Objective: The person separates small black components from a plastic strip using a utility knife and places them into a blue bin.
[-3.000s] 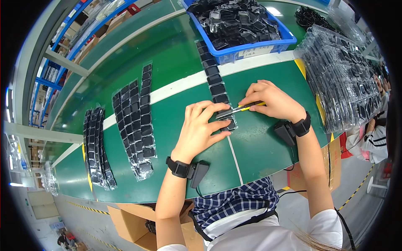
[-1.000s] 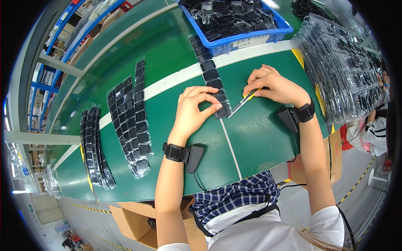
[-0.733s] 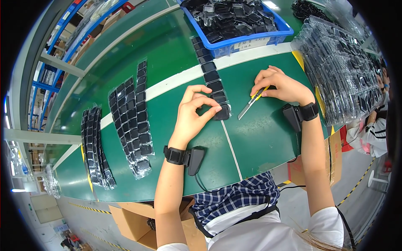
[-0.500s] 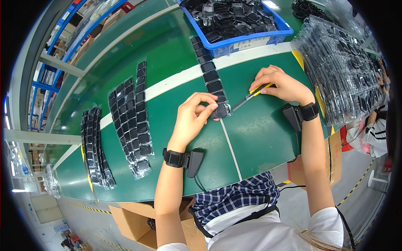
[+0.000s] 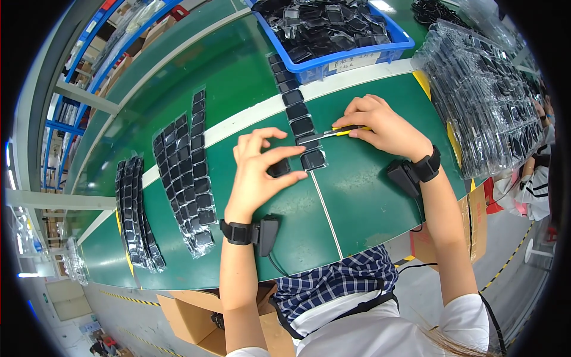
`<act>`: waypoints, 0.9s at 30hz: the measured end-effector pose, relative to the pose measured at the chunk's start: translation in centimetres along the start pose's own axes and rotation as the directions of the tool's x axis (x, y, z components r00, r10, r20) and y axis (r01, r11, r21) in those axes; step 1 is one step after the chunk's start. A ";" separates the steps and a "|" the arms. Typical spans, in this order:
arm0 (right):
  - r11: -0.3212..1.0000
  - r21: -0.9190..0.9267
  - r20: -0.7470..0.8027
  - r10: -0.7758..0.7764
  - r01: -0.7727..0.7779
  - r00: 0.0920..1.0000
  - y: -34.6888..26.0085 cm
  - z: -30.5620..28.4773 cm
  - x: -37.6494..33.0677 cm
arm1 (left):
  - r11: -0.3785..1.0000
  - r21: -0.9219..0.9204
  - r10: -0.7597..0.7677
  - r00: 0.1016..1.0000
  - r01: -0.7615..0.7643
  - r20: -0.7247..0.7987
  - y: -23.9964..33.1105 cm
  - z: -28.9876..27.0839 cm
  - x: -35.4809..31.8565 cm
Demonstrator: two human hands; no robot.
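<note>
A strip of black square pieces in clear plastic pockets (image 5: 299,112) runs from beside the blue bin toward me. My left hand (image 5: 256,169) is open at its near end, thumb and index finger spread apart by the last pocket. A separate black square piece (image 5: 279,168) shows between that thumb and finger; whether it touches the hand I cannot tell. My right hand (image 5: 380,128) grips a knife (image 5: 345,130) with a yellow and black handle. Its long grey blade points left and lies across the strip just above the last pocket.
More pocket strips lie in a middle group (image 5: 184,178) and a left group (image 5: 135,214) on the green table (image 5: 285,238). A blue bin (image 5: 315,74) heaped with black pieces stands at the back. Stacked clear plastic (image 5: 482,107) rises at the right.
My left thumb and finger have opened from their pinch on the strip's end, and the hand has shifted left. The knife has moved left from beside the strip onto it.
</note>
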State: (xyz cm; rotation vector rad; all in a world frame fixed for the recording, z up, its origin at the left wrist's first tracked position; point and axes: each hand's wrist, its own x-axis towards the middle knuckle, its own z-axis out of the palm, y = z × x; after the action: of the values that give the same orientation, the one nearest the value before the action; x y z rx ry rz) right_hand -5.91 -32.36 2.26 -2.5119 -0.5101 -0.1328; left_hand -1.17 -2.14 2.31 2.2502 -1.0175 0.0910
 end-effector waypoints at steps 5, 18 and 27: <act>0.999 -0.013 0.016 -0.031 0.031 0.999 0.0 0.7 0.2 | 0.993 0.077 0.088 0.996 -0.089 0.018 0.3 1.1 0.1; 0.997 0.052 0.136 -0.061 0.055 0.989 -0.3 0.4 0.3 | 0.998 -0.058 -0.004 0.994 -0.002 -0.106 -1.4 2.5 1.2; 0.998 0.061 0.121 -0.026 0.019 0.992 -0.5 0.7 0.2 | 0.985 -0.117 -0.142 0.984 0.130 -0.106 -2.7 4.0 1.9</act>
State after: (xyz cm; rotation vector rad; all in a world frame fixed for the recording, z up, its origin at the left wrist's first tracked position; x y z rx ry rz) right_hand -5.89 -31.50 1.94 -2.4663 -0.5831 0.0269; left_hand 1.23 -4.45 -1.63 2.1807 -0.7874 0.1011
